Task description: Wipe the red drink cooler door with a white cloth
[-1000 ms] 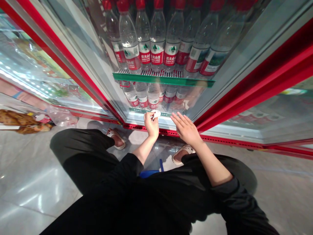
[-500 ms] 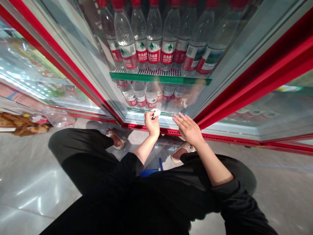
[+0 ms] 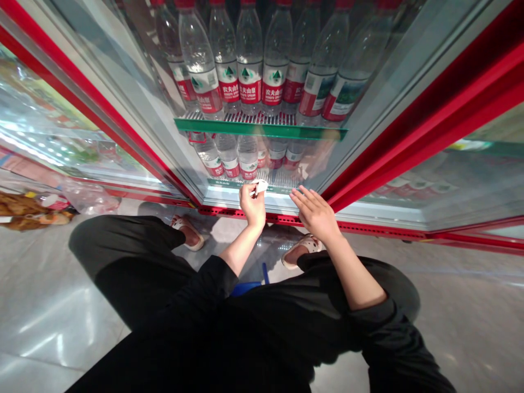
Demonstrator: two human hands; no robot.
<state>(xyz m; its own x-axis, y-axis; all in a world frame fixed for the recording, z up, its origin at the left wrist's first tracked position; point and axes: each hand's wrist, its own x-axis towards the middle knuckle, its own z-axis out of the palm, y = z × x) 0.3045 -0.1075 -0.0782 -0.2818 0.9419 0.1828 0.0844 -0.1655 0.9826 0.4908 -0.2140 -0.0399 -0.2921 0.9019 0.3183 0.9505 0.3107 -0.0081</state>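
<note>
My left hand [image 3: 252,208] is closed, its fingers pinching a small white crumpled piece [image 3: 261,186] that could be paper or tissue. It is at the lower edge of the glass door [image 3: 229,199] of a red-framed drinks fridge. To its right, my right hand [image 3: 318,217] has its fingers stretched out, palm down, close to the bottom of the same door; whether it touches the glass I cannot tell. Behind the glass stand several water bottles [image 3: 249,82] with red caps and red-white labels on a green-edged shelf [image 3: 262,129]. Smaller water bottles [image 3: 248,158] stand below.
Red door frames [image 3: 409,128] rise on both sides. A blue object [image 3: 245,288] lies on the floor between my legs, partly hidden. At left are a clear plastic bag [image 3: 88,195] and a brown patterned item [image 3: 28,210]. My feet in light clogs [image 3: 303,250] are below the fridge.
The view has shifted slightly, so the fridge and floor appear a little further left. Both hands keep nearly the same pose, and the white piece stays in my left hand.
</note>
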